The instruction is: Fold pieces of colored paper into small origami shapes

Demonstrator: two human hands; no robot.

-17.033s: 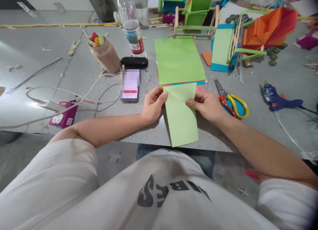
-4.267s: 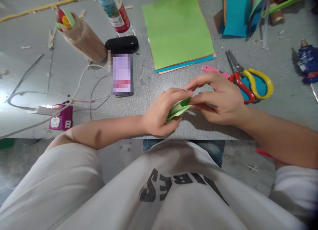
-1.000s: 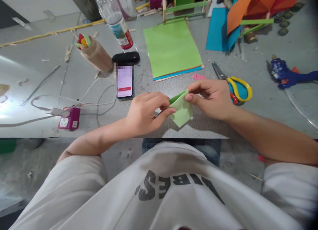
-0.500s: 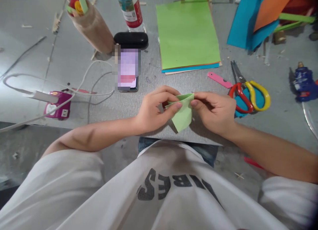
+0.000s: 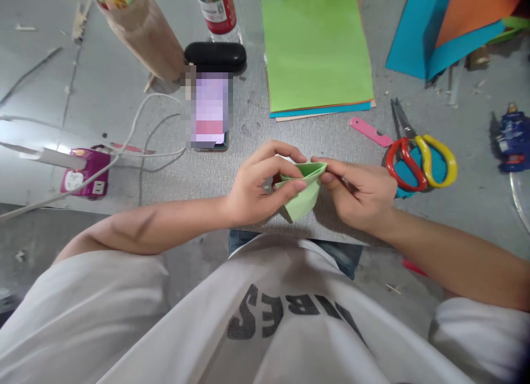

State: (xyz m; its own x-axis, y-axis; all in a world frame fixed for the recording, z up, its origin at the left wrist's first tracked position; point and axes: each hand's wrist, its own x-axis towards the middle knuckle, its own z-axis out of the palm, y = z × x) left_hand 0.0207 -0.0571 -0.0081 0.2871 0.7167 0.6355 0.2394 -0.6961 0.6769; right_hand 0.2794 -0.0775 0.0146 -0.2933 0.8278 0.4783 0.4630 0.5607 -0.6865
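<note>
Asking about the folded green paper: where is it, who's got it?

— Between my two hands, over the near edge of the table. Mouth gapes at the top, lower corner points back toward me. Can't tell if that corner touches the table.

— Grip status?

— Left hand: grasping, thumb on the near face, index at the upper rim, other fingers partly hidden. Right hand: thumb and forefinger pinching the right-hand tip. Neither is free.

— How would you run the crease?

— I'd let the left only clamp, just enough to stop slip. Right does the pressing: line up the layers at the tip first, then squeeze flat from the tip inward. My read: force it with the layers gaping and the crease goes skewed. Looks thin, so a hard thumb would probably dent the face.

— Better pressed on the table?

— For a sharp line, likely. Just beyond my fingers, short of the paper stack.

— Hazards?

— Scissors near my right hand, blades pointing away, pink tool just beside them. I'd keep my knuckles off the handles. Phone lies beyond my left hand, apart.
</note>
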